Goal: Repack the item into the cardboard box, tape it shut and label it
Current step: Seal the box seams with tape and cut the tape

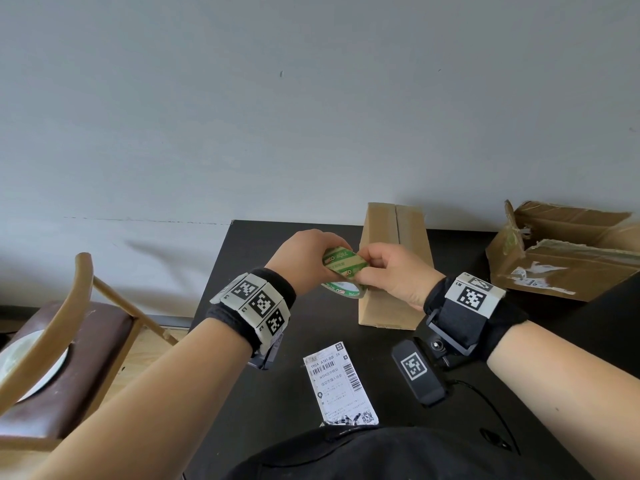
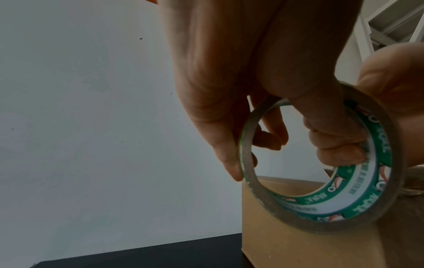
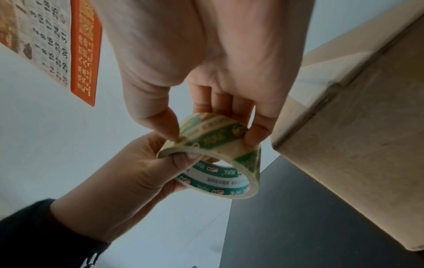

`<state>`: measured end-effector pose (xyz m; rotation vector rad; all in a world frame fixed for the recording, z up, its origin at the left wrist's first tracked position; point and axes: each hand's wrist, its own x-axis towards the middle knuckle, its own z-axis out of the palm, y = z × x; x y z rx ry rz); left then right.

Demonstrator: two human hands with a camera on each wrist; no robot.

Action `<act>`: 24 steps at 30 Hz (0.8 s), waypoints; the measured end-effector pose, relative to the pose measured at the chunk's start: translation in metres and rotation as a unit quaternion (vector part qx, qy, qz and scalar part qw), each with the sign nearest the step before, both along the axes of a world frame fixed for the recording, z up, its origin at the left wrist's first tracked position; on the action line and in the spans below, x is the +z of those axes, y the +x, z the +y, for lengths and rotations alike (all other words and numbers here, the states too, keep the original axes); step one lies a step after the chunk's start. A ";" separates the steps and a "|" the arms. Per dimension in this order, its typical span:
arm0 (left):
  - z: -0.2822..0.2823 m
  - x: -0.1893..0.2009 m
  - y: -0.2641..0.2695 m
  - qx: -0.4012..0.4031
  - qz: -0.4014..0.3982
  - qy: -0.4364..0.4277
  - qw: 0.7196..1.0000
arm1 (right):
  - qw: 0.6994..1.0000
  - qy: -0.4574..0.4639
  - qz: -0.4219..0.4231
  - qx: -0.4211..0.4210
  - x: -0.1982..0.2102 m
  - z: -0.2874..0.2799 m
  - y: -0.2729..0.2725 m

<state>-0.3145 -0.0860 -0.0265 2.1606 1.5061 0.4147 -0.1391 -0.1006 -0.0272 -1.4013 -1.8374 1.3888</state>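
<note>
Green-printed tape is held by both hands; a torn or re-stuck end could stall sealing the box.

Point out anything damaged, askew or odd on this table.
The open cardboard box at the table's far right corner looks battered: ragged flaps and torn label remnants on its side. The shipping label lies loose and askew near the front edge. The closed cardboard box looks intact, its seam untaped.
</note>
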 end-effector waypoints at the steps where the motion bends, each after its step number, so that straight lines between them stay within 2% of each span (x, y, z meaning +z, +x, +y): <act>1: 0.000 0.000 0.000 0.001 -0.001 -0.001 1.000 | 1.000 -0.004 0.004 -0.002 0.000 0.000 0.000; 13: -0.001 0.001 0.002 -0.003 0.017 0.006 1.000 | 1.000 0.000 0.016 -0.021 -0.002 0.001 -0.002; 19: -0.003 0.006 0.002 -0.007 -0.006 0.017 1.000 | 0.994 -0.045 0.071 -0.072 0.000 0.002 -0.003; 24: -0.002 0.006 0.003 -0.008 0.012 0.020 1.000 | 0.996 -0.037 0.060 -0.062 0.000 0.003 -0.003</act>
